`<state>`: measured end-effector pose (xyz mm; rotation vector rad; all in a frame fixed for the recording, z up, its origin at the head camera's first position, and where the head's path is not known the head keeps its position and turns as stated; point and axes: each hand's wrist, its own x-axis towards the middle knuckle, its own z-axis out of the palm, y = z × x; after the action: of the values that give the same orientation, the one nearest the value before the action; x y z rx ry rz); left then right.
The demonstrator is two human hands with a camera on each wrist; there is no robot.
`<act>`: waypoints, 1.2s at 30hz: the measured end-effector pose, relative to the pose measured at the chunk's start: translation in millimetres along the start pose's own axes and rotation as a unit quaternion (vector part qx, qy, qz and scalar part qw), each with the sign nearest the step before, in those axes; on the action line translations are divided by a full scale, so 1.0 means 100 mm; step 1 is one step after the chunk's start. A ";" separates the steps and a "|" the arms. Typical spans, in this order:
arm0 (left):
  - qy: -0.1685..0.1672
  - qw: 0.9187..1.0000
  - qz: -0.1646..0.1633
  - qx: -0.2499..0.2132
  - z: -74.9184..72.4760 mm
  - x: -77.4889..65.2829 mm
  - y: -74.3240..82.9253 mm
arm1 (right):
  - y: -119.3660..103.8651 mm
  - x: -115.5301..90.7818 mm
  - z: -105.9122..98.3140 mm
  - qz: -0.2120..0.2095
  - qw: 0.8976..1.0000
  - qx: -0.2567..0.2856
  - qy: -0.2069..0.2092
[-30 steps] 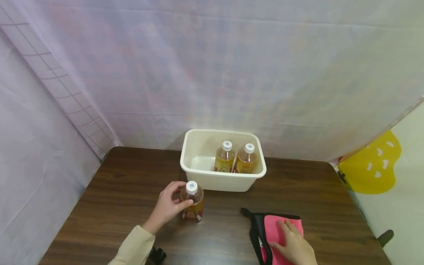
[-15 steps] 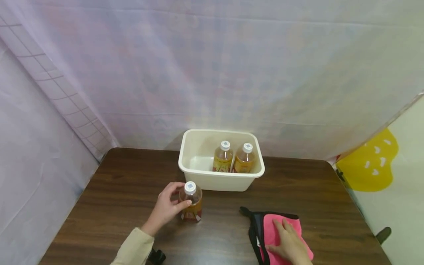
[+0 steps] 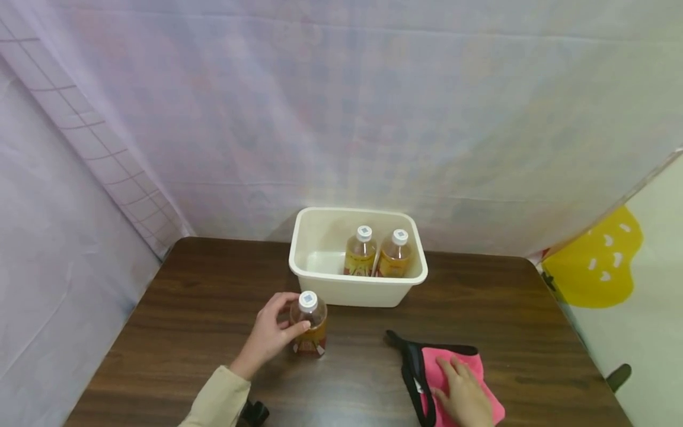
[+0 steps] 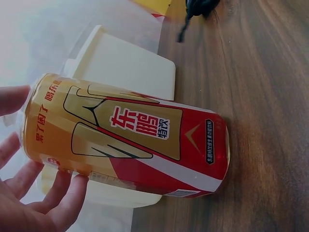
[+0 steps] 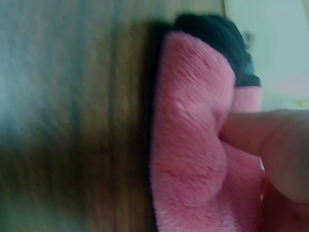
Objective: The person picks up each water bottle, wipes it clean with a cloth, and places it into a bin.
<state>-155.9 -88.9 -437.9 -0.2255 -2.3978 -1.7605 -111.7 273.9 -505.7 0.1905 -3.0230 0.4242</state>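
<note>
Head view: the left hand's point(image 3: 271, 331) fingers curled round the bottle point(image 3: 310, 339), upright on the bench point(image 3: 224, 279); the right hand's point(image 3: 463, 394) lay spread on the cloth point(image 3: 431, 365); left wrist: gripping high risked tipping; right wrist: pressing risked bunching.

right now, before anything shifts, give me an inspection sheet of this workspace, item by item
Surface: dark wood-grain table, a pale sheen at its near middle.
Job's things: gold-and-red bottle, upright in front of the cream bin; two capped bottles inside the bin's right part; pink cloth with black trim.
Clutter: small black object by the left sleeve, identity unclear.
Hands: left grips the gold-and-red bottle; right rests on the cloth.
Cables: nothing seen.
Surroundings: pale patterned sheet behind, yellow shape at right.
</note>
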 end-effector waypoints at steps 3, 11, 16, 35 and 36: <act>0.002 1.000 0.002 0.001 0.00 0.00 -0.01 | -0.03 -0.01 0.02 0.002 0.999 -0.001 0.034; -0.002 1.000 0.005 0.005 0.00 0.01 -0.02 | -0.11 -0.04 0.08 0.012 0.994 -0.002 0.107; 0.000 1.000 0.007 0.007 0.00 0.01 -0.02 | -0.16 -0.03 0.11 0.046 0.994 0.003 0.100; 0.000 1.000 0.017 -0.001 0.00 0.01 -0.04 | -1.03 0.17 -0.17 0.023 0.868 0.447 0.215; 0.001 1.000 0.017 -0.002 0.00 0.01 -0.04 | -1.11 0.20 -0.18 0.015 0.854 0.478 0.204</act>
<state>-157.9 -90.3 -441.2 -0.2626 -2.3764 -1.7498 -115.3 170.6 -456.6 0.0836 -2.1463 1.6815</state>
